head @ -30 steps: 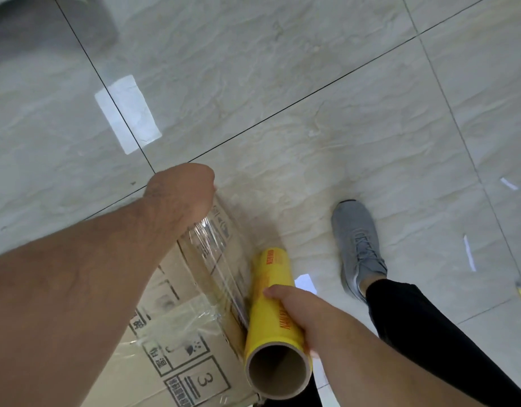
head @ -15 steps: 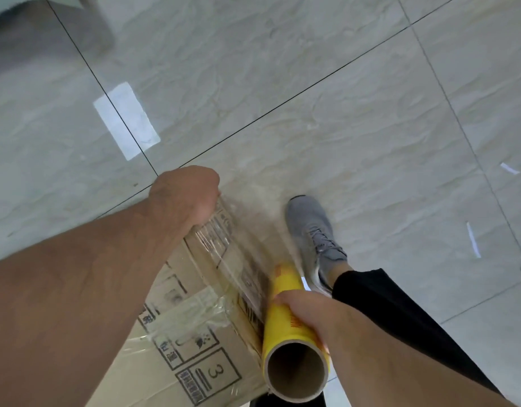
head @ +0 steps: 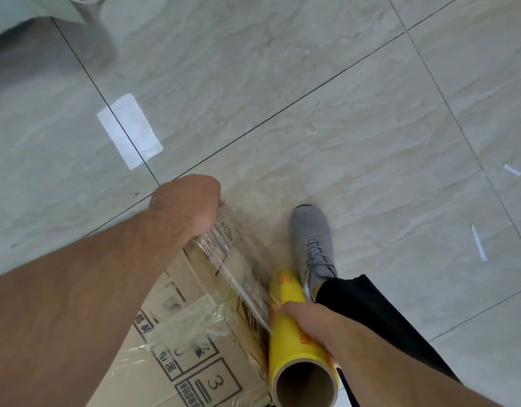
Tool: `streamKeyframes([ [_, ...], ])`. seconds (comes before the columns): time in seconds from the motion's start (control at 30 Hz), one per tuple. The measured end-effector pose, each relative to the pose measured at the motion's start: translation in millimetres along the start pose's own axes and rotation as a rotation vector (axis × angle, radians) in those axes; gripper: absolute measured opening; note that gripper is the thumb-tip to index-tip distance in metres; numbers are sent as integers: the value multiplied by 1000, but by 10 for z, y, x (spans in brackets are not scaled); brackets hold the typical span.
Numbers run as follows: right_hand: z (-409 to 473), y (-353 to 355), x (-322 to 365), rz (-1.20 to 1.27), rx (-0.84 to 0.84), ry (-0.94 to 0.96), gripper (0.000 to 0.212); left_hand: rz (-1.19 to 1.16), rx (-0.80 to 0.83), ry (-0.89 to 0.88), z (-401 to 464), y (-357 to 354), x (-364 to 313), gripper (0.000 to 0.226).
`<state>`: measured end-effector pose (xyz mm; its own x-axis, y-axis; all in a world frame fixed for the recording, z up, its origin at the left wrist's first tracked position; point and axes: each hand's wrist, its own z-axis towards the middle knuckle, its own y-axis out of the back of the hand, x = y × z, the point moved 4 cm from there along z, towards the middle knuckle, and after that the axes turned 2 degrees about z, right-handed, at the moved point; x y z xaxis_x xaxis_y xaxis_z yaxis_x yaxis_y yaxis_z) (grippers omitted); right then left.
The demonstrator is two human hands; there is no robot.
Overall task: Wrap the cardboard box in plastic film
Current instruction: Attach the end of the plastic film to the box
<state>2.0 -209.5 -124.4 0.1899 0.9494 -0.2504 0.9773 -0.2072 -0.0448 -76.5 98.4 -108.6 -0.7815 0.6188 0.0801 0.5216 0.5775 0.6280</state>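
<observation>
A brown cardboard box point(head: 194, 362) with black printed symbols stands on the tiled floor at the bottom centre, partly covered in clear plastic film point(head: 224, 259). My left hand point(head: 191, 201) sits on the box's far top corner, fingers curled over the film and the edge. My right hand point(head: 309, 321) grips a yellow film roll point(head: 291, 342) with a cardboard core, held just right of the box. A sheet of film stretches from the roll across the box's right side. My left forearm hides much of the box top.
My grey shoe point(head: 312, 239) and black trouser leg point(head: 385, 327) stand right of the box. Glossy tiles point(head: 341, 113) with dark grout lines spread all around. Small white paper scraps point(head: 479, 242) lie at the right. A pale furniture base point(head: 65, 7) shows at top left.
My right foot stepped left, closer to the box. The roll moved slightly right and toward me, with the film pulled along the box's side. My left hand stayed on the corner.
</observation>
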Motion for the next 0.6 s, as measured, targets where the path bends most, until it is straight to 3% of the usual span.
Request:
streamKeyframes([
  [0.07, -86, 26, 116, -185, -24, 38, 99, -61, 9, -20, -24, 17, -1, 22],
  [0.13, -105, 183, 449, -440, -202, 226, 78, -105, -11, -48, -73, 56, -20, 21],
  [0.17, -54, 260, 670, -449, -280, 355, 62, -124, -27, -66, -109, 81, -37, 26],
  [0.23, 132, 376, 1187, -228, -274, 519, 39, -140, -69, -101, -169, 113, -52, 33],
  [0.3, 348, 359, 1709, -41, -96, 556, 31, -126, -94, -131, -204, 112, -58, 33],
  [0.37, 514, 264, 2142, -109, 65, 588, 34, -93, -93, -131, -241, 106, -56, 37],
  [0.43, 639, 228, 2430, -319, 124, 601, 46, -69, -103, -113, -267, 125, -69, 45],
  [0.6, 674, 171, 2600, -720, 294, 518, 71, -88, -107, -98, -273, 179, -78, 48],
])
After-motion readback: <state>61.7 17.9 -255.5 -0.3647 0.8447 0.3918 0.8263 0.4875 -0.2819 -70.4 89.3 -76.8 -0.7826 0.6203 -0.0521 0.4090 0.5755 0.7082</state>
